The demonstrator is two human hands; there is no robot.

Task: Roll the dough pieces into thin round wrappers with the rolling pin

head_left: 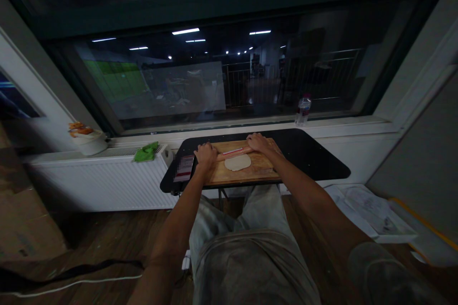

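A wooden rolling pin (232, 153) with a red-and-white label lies across the far part of a wooden cutting board (222, 178). My left hand (206, 155) is closed over its left end, and my right hand (258, 142) is closed over its right end. Just on the near side of the pin, a flat, roughly oval sheet of pale dough (238, 163) rests on the board. The fingertips curl over the pin and are partly hidden by the backs of my hands.
The board sits on a small black table (311, 157). Left of it is a phone-like screen (185, 168). A bottle (303, 110) stands on the windowsill. A green cloth (146, 152) and a white bowl (89, 143) rest on the radiator (107, 186). At right is a white box (368, 212).
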